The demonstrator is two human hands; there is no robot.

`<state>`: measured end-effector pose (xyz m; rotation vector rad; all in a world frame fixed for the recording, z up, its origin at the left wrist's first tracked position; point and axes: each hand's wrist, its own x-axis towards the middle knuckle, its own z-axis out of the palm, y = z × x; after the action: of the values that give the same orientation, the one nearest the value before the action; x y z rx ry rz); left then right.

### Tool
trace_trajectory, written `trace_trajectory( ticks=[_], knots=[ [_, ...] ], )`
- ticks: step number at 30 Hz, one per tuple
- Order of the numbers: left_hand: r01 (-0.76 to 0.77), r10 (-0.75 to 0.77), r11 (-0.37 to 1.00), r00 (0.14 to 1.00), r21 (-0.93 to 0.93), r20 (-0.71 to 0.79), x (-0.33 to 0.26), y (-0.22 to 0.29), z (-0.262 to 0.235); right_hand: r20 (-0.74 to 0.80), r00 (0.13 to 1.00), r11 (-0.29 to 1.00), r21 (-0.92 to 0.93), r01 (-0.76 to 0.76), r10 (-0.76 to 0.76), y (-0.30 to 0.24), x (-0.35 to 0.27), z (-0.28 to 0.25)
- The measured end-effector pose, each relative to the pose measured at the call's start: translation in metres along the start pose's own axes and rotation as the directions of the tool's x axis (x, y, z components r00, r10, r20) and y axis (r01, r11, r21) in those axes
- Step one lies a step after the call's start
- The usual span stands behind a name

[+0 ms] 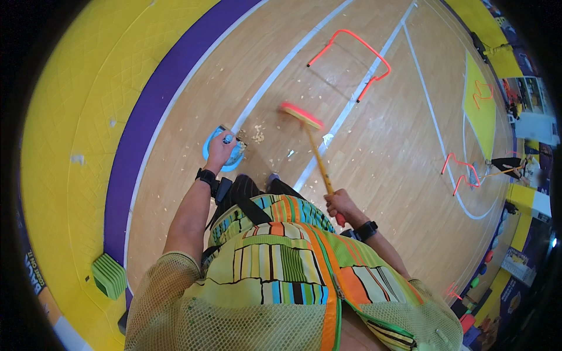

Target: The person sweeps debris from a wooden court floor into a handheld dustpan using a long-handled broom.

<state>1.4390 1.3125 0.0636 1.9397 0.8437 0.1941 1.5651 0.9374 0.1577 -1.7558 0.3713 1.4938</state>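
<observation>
My left hand (219,153) is closed around the grip of a blue dustpan (235,159), which is low at the floor, left of my feet. Pale crumbled scraps (257,134) lie in a small heap by the dustpan's right side. In my right hand (344,206) is the yellow handle of a broom (320,158), fingers wrapped round it near its red end. The broom's pink head, blurred by motion, is ahead and right of the heap. Loose bits and white scraps (328,138) lie scattered around the broom.
An orange hurdle (366,45) stands ahead on the wooden floor (386,152), another hurdle (462,169) at right. Stacked green trays (109,276) sit at left by the purple border (126,175). Far right, another person (515,168) holds a long pole.
</observation>
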Motion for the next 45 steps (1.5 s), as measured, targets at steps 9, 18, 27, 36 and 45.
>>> trace_trajectory(
  ticks=[9, 18, 27, 36, 45],
  knots=[
    [-0.076, 0.064, 0.993, 0.990, -0.090, -0.127, 0.077, 0.016, -0.020, 0.399, 0.917, 0.999, 0.034, -0.024, 0.009, -0.080, 0.001, 0.023],
    [-0.094, 0.095, 0.984, 0.995, -0.148, -0.003, 0.167, 0.015, -0.021, 0.130, 0.991, 0.971, 0.234, -0.042, 0.011, -0.126, -0.021, -0.034],
    [-0.314, 0.310, 0.949, 0.941, 0.010, 0.138, 0.256, 0.085, 0.076, -0.189, 0.975, 0.944, 0.284, 0.167, -0.116, -0.197, 0.087, -0.070],
    [-0.235, 0.254, 0.965, 0.946, -0.116, 0.201, 0.308, 0.112, 0.088, 0.112, 0.992, 0.969, 0.231, -0.081, 0.057, -0.234, 0.067, -0.010],
    [-0.088, 0.067, 0.992, 0.974, 0.089, 0.216, 0.328, 0.093, 0.059, 0.062, 0.987, 0.897, 0.411, -0.162, 0.150, -0.230, -0.021, -0.053]
  ],
)
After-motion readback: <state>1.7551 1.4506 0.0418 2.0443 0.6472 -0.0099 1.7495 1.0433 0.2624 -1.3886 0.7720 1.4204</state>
